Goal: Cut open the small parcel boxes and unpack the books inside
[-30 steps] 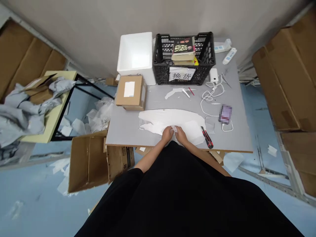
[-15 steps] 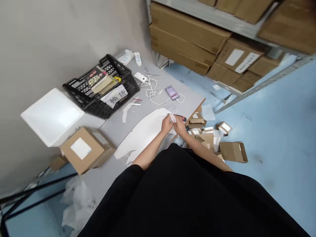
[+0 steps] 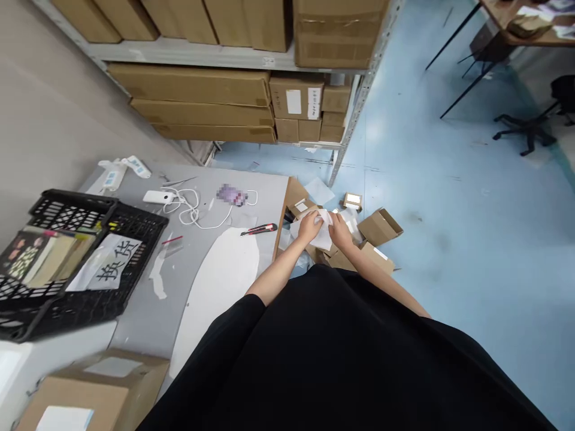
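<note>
Left hand and right hand moved past table edge | white sheet thin, creased | fingers pinching it

I am wearing a loose black top, and its plain, matte cloth is widening from a blunt, rounded peak at the far edge into broad slopes on either side. Faint, soft creases are showing in the darkness of the cloth. At the top's left, my left sleeve, in the same black, is ending in a simple edge around the arm; at the top's right, my right sleeve is matching it in colour. Beyond the top, my left forearm and right forearm are showing bare, both narrowing towards my bare left hand and right hand.
</note>
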### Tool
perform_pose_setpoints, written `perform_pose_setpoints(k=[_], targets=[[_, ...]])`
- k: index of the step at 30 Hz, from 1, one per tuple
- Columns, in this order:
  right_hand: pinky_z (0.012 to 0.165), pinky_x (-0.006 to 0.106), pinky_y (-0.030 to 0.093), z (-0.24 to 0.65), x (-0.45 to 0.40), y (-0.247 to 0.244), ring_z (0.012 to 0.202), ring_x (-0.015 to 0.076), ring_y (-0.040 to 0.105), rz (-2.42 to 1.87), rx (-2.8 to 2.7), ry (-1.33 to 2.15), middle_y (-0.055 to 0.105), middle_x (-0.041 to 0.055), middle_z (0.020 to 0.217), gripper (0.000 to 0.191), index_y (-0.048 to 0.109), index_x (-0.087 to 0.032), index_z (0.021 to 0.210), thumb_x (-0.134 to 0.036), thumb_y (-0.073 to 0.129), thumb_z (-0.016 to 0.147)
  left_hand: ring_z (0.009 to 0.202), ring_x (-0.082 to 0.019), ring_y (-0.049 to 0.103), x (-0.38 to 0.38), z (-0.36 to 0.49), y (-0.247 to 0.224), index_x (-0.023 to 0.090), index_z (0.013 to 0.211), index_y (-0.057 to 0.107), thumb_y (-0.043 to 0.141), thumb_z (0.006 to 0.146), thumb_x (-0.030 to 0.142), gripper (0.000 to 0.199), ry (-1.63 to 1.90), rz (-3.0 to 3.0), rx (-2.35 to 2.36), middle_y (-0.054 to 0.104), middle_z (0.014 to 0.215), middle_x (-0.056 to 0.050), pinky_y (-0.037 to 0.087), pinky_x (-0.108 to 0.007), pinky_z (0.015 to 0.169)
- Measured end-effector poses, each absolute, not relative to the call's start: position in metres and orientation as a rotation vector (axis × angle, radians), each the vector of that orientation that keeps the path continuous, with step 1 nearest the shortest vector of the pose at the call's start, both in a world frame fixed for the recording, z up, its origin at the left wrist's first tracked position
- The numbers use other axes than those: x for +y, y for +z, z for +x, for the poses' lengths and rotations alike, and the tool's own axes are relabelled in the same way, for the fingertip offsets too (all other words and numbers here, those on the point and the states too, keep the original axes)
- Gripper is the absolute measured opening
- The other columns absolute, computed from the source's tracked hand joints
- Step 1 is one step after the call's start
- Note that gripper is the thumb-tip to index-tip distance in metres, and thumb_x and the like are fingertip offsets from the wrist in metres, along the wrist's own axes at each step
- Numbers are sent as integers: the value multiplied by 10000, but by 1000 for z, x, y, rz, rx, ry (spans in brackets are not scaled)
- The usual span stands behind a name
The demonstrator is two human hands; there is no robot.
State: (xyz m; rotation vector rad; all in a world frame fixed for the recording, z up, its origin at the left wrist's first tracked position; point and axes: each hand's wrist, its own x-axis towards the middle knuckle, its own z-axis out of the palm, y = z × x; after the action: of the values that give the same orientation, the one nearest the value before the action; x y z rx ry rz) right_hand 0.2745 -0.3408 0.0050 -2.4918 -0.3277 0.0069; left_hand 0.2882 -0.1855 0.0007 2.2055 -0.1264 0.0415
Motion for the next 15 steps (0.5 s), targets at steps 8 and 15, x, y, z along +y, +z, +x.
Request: perform_pose_setpoints(k=[8, 15], targets=[[883, 401, 503, 275, -403, -16, 1074, 298, 589, -2619, -134, 60, 591, 179, 1249, 555, 512, -145, 1392, -66, 360, 864, 1041, -236, 652, -220, 294, -25, 186, 946, 687, 601, 900, 181, 97, -54, 2216, -151, 727, 1042, -80, 483, -362, 960], [898, 401, 484, 269, -410, -36, 1126, 321, 581, -2728, -114, 264, 571, 200, 1320, 502, 464, -144, 1437, -175, 403, 939, 1148, -235, 629, -216, 278, -46, 175, 1123, 643, 637, 871, 175, 252, -214, 2276, -55, 684, 1201, -109, 470, -362, 1029]])
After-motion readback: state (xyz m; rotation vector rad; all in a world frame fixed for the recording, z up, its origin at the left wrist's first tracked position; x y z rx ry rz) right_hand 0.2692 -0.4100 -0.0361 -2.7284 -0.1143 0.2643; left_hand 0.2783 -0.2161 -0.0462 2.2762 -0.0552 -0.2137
